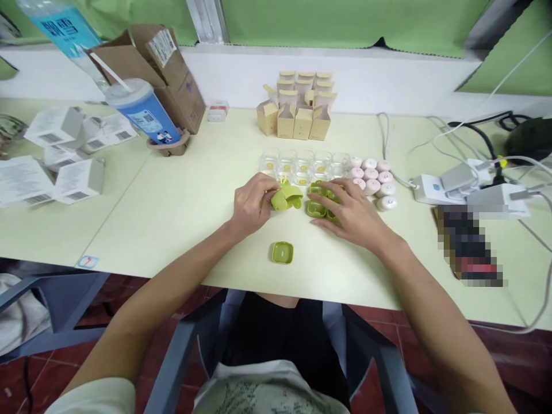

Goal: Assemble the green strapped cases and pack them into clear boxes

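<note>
My left hand is closed round an open green hinged case, held just above the pale table. My right hand lies over a cluster of green cases, fingertips pressing on one of them. A single closed green case lies alone nearer the table's front edge. Behind the hands stands a row of clear plastic cups, and to their right a group of round pink-white lids.
Small tan cartons stand at the back. A blue cup with a straw and a brown cardboard box sit at the left, beside white boxes. A power strip and cables lie at the right.
</note>
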A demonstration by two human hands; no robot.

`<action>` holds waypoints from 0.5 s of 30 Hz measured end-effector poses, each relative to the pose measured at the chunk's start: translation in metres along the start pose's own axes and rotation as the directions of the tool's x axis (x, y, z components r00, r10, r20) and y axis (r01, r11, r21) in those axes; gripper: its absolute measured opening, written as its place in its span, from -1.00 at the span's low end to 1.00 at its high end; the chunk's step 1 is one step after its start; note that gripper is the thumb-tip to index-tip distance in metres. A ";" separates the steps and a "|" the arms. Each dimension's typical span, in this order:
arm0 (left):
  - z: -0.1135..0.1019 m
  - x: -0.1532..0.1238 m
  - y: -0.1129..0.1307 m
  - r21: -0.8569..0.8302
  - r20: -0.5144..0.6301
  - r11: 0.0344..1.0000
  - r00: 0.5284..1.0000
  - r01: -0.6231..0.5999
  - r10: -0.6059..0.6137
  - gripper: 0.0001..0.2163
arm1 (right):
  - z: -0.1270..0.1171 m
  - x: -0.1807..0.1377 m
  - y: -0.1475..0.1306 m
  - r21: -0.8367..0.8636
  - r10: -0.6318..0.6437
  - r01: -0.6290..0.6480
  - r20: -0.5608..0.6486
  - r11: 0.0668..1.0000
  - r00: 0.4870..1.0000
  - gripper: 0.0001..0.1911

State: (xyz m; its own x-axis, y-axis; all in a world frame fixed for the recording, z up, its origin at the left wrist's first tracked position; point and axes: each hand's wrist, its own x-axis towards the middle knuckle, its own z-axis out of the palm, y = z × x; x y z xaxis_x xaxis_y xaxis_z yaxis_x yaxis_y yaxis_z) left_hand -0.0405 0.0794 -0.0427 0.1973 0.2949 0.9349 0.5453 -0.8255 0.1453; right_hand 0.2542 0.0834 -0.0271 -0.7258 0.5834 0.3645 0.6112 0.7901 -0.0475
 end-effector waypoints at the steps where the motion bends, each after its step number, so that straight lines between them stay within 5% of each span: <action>1: 0.000 0.000 0.000 -0.002 0.004 1.000 1.000 0.006 -0.006 -0.87 | 0.005 0.001 0.001 0.016 -0.010 0.010 0.010 1.000 1.000 -0.41; 15: -0.003 0.003 0.001 0.058 0.031 0.998 0.999 -0.011 0.009 -0.85 | 0.003 -0.003 0.014 0.115 0.016 -0.025 0.072 0.993 0.997 -0.52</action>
State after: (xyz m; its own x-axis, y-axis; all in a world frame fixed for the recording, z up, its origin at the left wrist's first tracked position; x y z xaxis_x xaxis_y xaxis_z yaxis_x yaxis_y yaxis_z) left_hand -0.0419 0.0774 -0.0387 0.2274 0.3024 0.9257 0.5892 -0.7996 0.1164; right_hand 0.2642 0.0936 -0.0319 -0.7366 0.6083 0.2957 0.5886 0.7919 -0.1629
